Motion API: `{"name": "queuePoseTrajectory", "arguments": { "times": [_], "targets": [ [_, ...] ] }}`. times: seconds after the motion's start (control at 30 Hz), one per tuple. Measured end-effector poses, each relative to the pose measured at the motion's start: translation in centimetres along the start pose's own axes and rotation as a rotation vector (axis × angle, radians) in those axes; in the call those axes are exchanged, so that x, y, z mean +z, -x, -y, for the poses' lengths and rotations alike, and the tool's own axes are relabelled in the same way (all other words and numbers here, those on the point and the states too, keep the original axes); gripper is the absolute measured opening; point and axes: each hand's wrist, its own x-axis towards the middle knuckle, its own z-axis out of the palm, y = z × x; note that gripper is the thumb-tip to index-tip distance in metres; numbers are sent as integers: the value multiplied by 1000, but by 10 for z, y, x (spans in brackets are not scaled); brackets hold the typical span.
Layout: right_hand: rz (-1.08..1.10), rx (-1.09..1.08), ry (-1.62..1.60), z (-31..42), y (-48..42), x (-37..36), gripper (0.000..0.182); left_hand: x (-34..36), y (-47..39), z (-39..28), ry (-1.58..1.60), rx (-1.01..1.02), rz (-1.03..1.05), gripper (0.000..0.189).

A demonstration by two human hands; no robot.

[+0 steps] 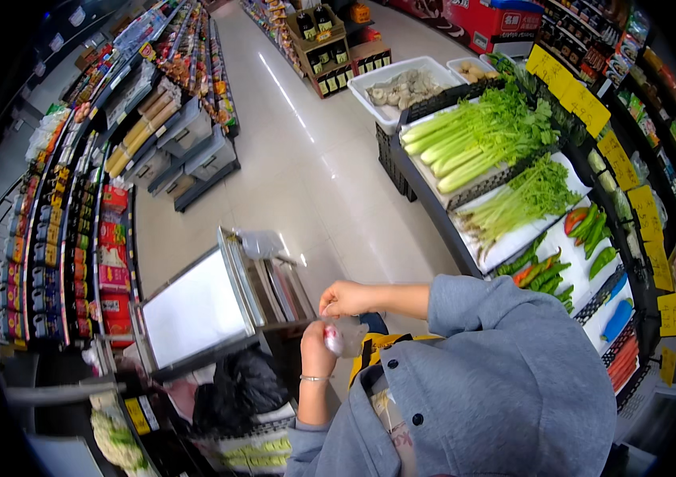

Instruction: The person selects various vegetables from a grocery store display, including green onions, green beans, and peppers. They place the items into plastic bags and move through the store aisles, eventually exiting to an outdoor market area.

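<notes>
My left hand [316, 347], with a thin bracelet at the wrist, is shut around a small clear plastic bag [350, 337]. Red and white show in the bag beside my thumb, too blurred to name. Just above it, my right hand [347, 299] pinches a thin whitish end of the bag between thumb and fingers. Both hands are close together in front of my grey jacket [493, 369]. Below the bag, part of a yellow and black garment or cloth [367, 352] shows. To the left of my hands stands a white-topped stand [195, 310].
Celery [481, 137], green and red peppers [543, 271] and carrots [624, 364] lie on the produce stand to my right, beneath yellow price cards [615, 158]. A black plastic bag [242, 387] and cauliflower [114, 432] are at lower left. Stocked shelves [57, 262] line the far left.
</notes>
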Motion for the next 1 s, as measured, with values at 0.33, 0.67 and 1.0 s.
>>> {"name": "queuePoseTrajectory", "arguments": {
  "times": [0.33,0.67,1.0],
  "targets": [
    [-772,-625,671,105,-131,-125,52,-31,-322,14,1288,-288,-107,23],
    [-625,-421,752,151,-345,-285,31,-51,-513,157,746,-368,122,19],
    [119,-625,705,259,-645,-285,25,-190,-561,274,1374,-490,-438,21]
  ]
}}
